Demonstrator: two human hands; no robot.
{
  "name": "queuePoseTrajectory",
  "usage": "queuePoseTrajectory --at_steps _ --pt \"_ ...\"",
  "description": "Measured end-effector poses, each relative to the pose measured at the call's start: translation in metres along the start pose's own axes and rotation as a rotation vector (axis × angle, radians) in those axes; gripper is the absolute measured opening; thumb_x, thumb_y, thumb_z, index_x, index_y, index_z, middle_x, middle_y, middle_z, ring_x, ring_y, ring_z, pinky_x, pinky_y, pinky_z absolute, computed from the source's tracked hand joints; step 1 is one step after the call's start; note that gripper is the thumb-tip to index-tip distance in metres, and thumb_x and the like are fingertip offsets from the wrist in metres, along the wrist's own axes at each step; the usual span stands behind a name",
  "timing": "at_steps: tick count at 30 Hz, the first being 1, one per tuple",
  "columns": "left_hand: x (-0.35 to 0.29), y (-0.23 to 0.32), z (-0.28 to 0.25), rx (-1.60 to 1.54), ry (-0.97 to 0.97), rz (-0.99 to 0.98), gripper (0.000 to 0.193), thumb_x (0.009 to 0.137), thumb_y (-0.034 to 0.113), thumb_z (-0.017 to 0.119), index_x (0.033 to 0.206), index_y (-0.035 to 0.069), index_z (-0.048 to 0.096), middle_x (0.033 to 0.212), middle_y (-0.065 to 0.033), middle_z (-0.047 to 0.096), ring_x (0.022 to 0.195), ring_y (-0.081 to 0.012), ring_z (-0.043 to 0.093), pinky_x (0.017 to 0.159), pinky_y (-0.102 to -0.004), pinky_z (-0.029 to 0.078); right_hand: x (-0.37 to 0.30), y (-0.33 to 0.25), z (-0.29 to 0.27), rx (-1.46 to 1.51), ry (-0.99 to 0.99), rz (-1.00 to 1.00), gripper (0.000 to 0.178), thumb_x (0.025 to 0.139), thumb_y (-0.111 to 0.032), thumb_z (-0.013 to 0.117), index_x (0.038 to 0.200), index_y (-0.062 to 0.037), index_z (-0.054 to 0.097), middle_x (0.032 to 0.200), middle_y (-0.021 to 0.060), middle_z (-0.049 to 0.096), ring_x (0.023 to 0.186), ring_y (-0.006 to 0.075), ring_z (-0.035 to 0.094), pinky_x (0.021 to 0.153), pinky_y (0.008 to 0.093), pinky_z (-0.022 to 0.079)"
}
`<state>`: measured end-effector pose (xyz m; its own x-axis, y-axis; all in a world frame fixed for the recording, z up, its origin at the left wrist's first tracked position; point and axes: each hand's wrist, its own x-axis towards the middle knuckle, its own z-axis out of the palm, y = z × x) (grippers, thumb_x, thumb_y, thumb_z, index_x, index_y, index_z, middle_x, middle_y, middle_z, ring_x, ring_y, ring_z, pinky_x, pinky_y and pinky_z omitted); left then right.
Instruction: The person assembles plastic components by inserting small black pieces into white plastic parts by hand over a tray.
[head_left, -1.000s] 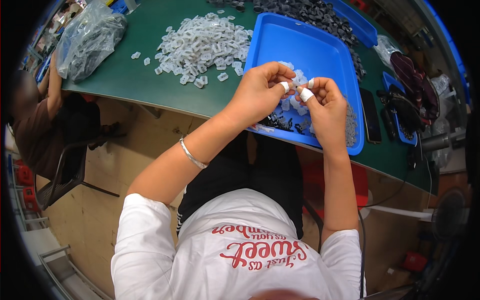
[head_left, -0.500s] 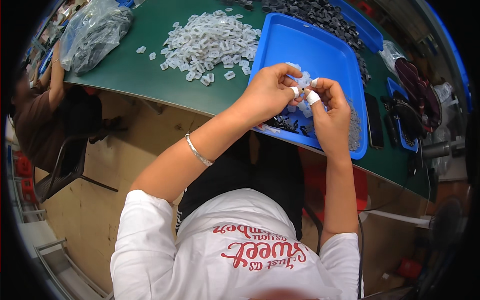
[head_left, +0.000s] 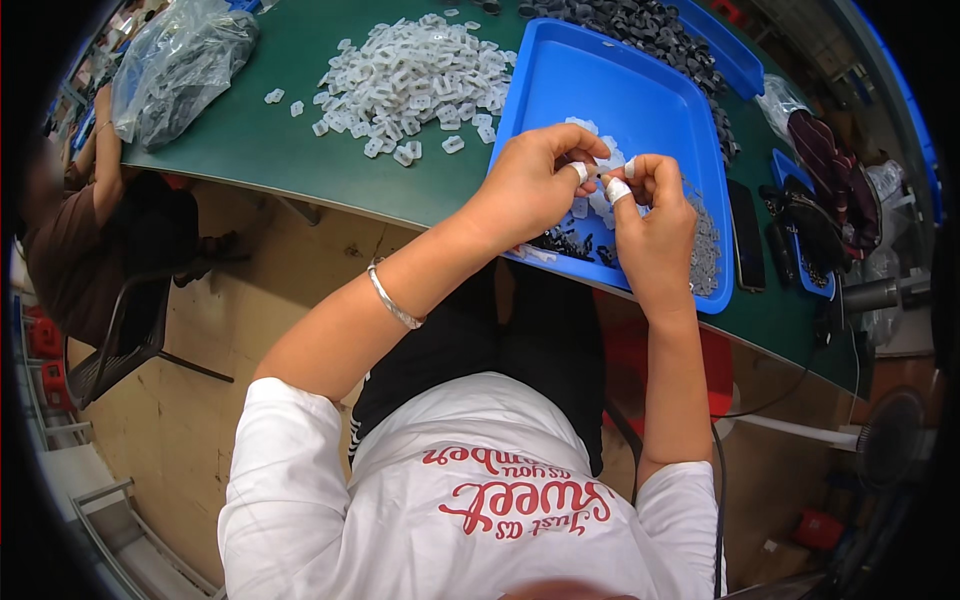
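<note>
My left hand (head_left: pixel 530 182) and right hand (head_left: pixel 656 222) meet above the near part of the blue tray (head_left: pixel 585 75), white wrapping on some of the fingers (head_left: pixel 619 191). My left thumb and forefinger are pinched on a tiny piece (head_left: pixel 597 174), held over the tray; my right thumb and forefinger sit right at it, but I cannot tell whether they grip it too. Under my hands, white parts (head_left: pixel 603 207) lie in the tray, with black bits (head_left: pixel 566 243) toward its near left corner and small grey bits (head_left: pixel 706 250) along its right side. On the green counter (head_left: pixel 220 165), a pale heap (head_left: pixel 415 90) spreads left of the tray and a phone (head_left: pixel 744 235) lies just right of it.
</note>
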<state>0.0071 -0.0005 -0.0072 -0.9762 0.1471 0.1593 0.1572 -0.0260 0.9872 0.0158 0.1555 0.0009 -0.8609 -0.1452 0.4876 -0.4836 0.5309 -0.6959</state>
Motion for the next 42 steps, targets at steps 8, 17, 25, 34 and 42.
queuePoseTrajectory --at_steps 8,17,25,34,42 --pt "-0.003 0.000 -0.001 0.127 -0.040 0.079 0.022 0.090 -0.004 0.051 0.110 -0.004 0.062 0.098 -0.0091 0.067 0.088 -0.0125 0.065 0.082 -0.0261 0.053 0.000 -0.001 -0.002 -0.015 0.073 0.046 0.021 0.084 0.001 0.064 0.101 0.0022 0.053 0.087 0.0132 0.067 0.076 0.0189 0.066 0.069 0.0292 0.054" --pt "0.000 0.003 -0.006 -0.025 -0.145 -0.067 0.024 0.083 0.002 0.066 0.107 -0.002 0.064 0.092 -0.0054 0.066 0.084 -0.0097 0.062 0.076 -0.0226 0.051 0.002 0.005 -0.016 0.403 -0.109 0.294 0.025 0.082 0.003 0.067 0.106 0.0050 0.057 0.091 0.0109 0.068 0.081 0.0131 0.065 0.070 0.0242 0.054" --pt "-0.001 0.005 -0.007 -0.134 -0.114 -0.104 0.024 0.084 0.001 0.065 0.107 -0.004 0.063 0.093 -0.0061 0.065 0.082 -0.0097 0.062 0.074 -0.0221 0.051 0.014 0.016 -0.063 0.339 -0.073 0.308 0.018 0.088 -0.001 0.061 0.105 0.0052 0.062 0.089 0.0100 0.068 0.081 0.0135 0.066 0.071 0.0245 0.053" --pt "0.001 0.004 -0.003 -0.059 -0.165 -0.146 0.021 0.088 0.008 0.065 0.105 -0.003 0.063 0.093 -0.0076 0.066 0.081 -0.0104 0.063 0.070 -0.0216 0.050 -0.007 0.025 -0.078 -0.429 -0.355 0.233 0.015 0.077 -0.004 0.069 0.092 0.0007 0.068 0.084 0.0149 0.066 0.076 0.0265 0.063 0.072 0.0349 0.049" --pt "0.001 0.003 -0.004 -0.163 -0.193 -0.201 0.027 0.090 0.002 0.059 0.115 -0.006 0.060 0.095 -0.0108 0.066 0.086 -0.0138 0.066 0.078 -0.0234 0.055 -0.010 0.023 -0.078 -0.554 -0.448 0.087 0.007 0.080 -0.002 0.063 0.085 0.0017 0.062 0.089 0.0170 0.064 0.087 0.0349 0.060 0.079 0.0415 0.047"
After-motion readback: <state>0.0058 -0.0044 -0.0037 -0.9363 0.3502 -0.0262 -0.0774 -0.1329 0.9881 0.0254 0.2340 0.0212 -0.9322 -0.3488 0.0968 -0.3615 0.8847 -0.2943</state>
